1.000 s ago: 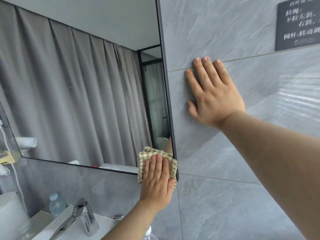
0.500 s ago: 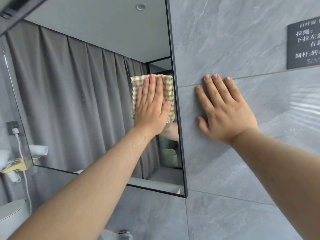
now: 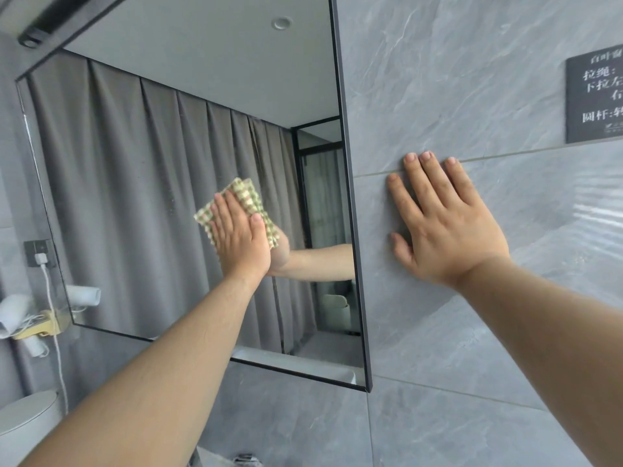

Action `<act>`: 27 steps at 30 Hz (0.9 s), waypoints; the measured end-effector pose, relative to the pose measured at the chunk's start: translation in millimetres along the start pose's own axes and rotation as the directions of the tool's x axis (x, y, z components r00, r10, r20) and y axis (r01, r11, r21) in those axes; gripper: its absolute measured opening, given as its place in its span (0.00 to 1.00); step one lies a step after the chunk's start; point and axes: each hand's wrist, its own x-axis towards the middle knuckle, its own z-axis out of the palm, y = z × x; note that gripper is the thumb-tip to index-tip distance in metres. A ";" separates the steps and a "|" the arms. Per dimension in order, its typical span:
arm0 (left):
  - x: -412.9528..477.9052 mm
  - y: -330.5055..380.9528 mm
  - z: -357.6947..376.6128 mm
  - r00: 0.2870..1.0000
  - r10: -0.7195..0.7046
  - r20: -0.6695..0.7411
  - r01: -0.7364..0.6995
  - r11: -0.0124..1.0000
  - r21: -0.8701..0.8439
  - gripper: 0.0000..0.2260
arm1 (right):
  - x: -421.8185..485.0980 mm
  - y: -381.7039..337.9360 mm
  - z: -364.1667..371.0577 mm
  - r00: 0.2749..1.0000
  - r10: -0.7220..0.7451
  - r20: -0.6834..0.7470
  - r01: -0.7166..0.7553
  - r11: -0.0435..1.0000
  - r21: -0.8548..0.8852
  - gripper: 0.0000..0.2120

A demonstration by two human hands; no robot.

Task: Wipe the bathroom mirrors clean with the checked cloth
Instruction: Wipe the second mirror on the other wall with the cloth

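While the checked cloth lies flat against the mirror toward its right edge, the left hand presses it there with straight fingers. Streaks, possibly smears, still show on the glass toward its left edge, so wiping looks unfinished. Beyond the frame, the right hand rests open on the wall.

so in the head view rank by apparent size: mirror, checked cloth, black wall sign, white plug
1. mirror
2. black wall sign, cut off by the frame edge
3. checked cloth, partly hidden under the left hand
4. white plug
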 end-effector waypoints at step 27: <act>111.0 182.6 -44.3 0.800 0.587 0.122 -0.600 0.782 0.170 0.29 | -0.2 0.9 -0.7 1.000 0.003 0.014 -0.003 1.000 -0.002 0.36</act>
